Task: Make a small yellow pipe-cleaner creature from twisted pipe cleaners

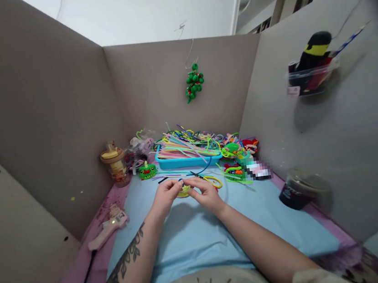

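Between my hands, above the blue cloth (200, 232), is a small yellow pipe-cleaner piece (183, 191) with a bit of blue at its top. My left hand (166, 196) pinches it from the left, thumb and fingertips together. From the right, my right hand (206, 195) pinches it too, its fingers partly covering it. Yellow-handled scissors (215, 182) lie just behind my right hand, blades pointing away to the left. A few loose pipe cleaners (169, 176) lie behind my hands.
A blue basket (191, 161) heaped with pipe cleaners stands at the back. Finished pipe-cleaner figures (147, 170) sit beside it. A pink glue gun (112, 228) rests at left, near a lidded cup (114, 165). At right are a phone (258, 169) and a dark tub (295, 192).
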The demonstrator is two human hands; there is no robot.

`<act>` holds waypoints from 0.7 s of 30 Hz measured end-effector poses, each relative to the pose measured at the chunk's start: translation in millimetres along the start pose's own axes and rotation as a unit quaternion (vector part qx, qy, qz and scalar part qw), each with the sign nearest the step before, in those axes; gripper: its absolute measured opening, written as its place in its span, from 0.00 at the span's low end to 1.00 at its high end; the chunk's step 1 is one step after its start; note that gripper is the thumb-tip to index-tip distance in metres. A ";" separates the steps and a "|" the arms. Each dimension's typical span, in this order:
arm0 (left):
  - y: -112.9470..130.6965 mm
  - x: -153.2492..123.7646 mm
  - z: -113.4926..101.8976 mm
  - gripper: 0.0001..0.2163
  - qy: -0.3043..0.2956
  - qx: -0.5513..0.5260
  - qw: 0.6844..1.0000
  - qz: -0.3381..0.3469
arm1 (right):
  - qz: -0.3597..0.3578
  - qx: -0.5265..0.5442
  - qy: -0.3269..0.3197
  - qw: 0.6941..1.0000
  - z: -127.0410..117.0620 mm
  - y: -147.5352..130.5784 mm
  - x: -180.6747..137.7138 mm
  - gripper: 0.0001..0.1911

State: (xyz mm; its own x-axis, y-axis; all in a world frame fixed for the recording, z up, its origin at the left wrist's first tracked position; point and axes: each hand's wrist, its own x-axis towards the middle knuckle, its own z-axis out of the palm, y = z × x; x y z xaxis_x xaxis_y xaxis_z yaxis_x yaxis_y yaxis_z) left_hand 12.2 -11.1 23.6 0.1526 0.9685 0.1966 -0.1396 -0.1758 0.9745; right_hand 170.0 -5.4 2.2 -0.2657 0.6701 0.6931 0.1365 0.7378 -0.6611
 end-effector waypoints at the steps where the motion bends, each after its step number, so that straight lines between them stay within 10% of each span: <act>1: -1.0 0.3 -0.7 0.16 -0.002 -0.001 1.000 -0.001 | 0.006 0.017 -0.002 1.000 -0.2 1.6 0.1 0.14; 21: -1.0 -0.2 9.8 0.17 0.053 0.014 0.998 0.014 | 0.057 0.014 0.124 0.991 9.4 2.9 -1.0 0.09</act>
State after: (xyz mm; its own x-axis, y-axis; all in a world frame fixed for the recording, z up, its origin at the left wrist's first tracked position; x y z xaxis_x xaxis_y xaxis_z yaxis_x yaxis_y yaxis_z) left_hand 21.8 -12.9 23.7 0.0442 0.9762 0.2122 -0.1140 -0.2061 0.9719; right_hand 161.7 -4.7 -3.1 -0.0074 0.7511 0.6601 0.1241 0.6557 -0.7447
